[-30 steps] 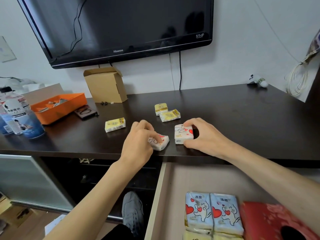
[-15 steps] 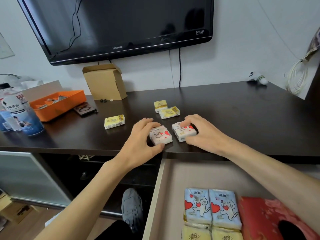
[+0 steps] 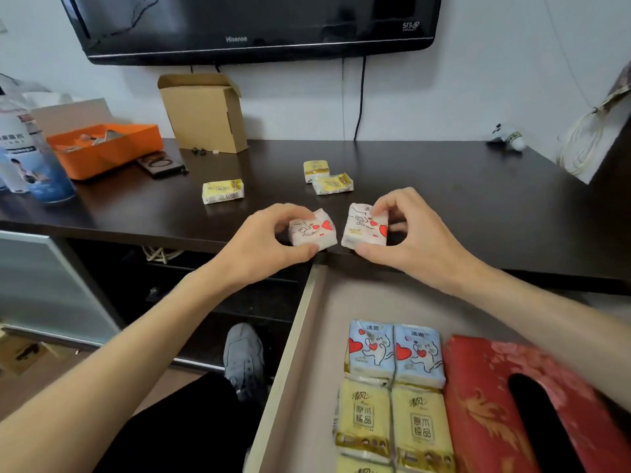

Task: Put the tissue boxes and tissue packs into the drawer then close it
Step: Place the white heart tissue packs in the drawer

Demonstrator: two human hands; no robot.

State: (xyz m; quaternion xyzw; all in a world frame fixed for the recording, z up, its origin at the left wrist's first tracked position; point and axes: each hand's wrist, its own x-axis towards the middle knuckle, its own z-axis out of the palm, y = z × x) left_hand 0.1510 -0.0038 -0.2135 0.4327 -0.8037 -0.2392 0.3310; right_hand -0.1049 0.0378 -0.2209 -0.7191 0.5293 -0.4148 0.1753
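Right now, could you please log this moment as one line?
left hand: white pack | right hand: white pack | drawer: open

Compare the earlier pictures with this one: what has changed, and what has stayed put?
The left hand and right hand have lifted their white heart-print packs off the desk edge toward the drawer. The three yellow packs stayed on the desk.

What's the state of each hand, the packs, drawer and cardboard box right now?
left hand: grips left heart pack, lifted off the desk
right hand: grips right heart pack, tilted
three yellow packs: lying on desk, untouched
drawer: open, partly filled
red tissue box: in drawer
cardboard box: flaps open
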